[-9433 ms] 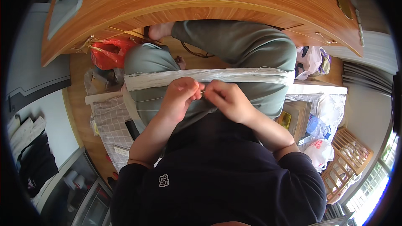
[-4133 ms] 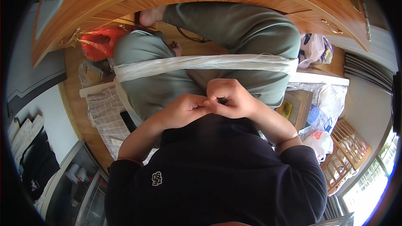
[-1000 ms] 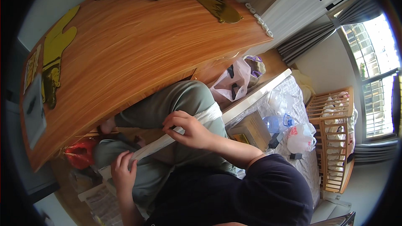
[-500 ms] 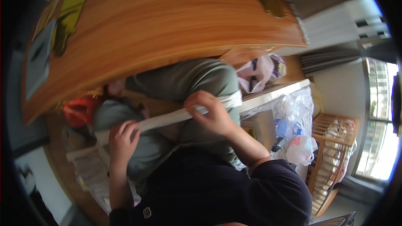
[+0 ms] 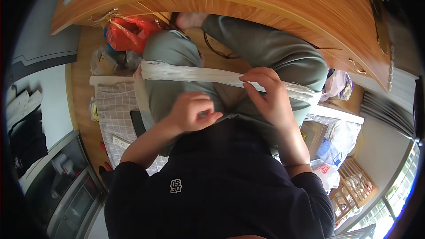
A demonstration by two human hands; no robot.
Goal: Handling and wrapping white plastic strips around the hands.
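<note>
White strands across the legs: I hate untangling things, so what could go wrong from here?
The white strands stretch across both legs, so shifting a knee might slacken or dislodge them.
They spread loosely toward the right leg, where some could snag or tangle.
The right hand is at the bundle; a careless pull might drag strands out of line.
</note>
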